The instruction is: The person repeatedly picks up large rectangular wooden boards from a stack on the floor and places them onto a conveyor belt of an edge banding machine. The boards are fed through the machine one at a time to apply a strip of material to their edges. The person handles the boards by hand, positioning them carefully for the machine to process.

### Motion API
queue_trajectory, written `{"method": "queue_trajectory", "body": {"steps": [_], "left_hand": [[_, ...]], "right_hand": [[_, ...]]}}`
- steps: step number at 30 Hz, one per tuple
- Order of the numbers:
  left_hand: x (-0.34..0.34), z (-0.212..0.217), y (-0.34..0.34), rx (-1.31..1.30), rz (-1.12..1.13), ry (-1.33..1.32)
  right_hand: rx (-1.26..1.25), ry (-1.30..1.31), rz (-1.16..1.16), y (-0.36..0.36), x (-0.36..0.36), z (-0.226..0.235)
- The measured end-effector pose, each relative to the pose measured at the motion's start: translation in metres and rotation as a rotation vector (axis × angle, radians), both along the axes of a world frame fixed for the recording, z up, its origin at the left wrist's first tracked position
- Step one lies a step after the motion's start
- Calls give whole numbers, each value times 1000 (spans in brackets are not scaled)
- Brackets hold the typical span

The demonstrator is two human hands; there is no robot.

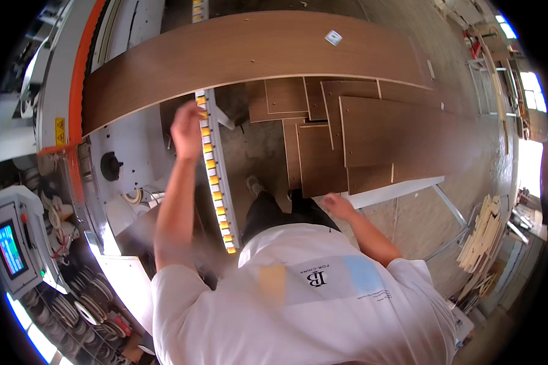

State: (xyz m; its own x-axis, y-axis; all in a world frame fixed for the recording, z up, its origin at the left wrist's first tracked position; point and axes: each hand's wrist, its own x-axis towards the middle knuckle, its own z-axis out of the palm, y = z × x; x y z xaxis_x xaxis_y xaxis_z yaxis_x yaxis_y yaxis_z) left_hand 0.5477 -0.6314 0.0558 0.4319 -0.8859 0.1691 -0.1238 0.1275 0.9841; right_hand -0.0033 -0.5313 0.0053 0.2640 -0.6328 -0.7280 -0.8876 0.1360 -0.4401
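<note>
My left-hand fingers [187, 125] touched the long smooth brown panel [249, 55]'s edge; grasp indeterminate. Right hand [338, 205] hung blurred, grip indeterminate.

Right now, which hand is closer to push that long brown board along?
Probably the left hand: it is raised at the near edge of the long brown board. The right hand hangs lower, by the stacked panels.

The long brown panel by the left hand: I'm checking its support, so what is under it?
Under the long brown panel, a roller rail with yellow wheels runs beneath its near edge, by the left hand. The panel hides the rail's far end and whatever lies beneath its middle.
</note>
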Motion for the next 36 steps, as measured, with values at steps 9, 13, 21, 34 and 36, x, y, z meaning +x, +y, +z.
{"method": "queue_trajectory", "body": {"steps": [9, 13, 21, 34, 36], "left_hand": [[-315, -97, -21, 831, -779, 262], [-406, -164, -45, 1085, -727, 430], [-515, -295, -119, 1164, -676, 95], [-560, -265, -128, 1132, -456, 363], [-552, -245, -120, 1082, -503, 407]], "right_hand": [[64, 45, -744, 142, -152, -50], [42, 131, -805, 180, -172, -66], [184, -79, -1325, 262, -218, -57], [194, -96, -1385, 285, -217, -45], [233, -115, -1426, 284, -212, -47]]}}
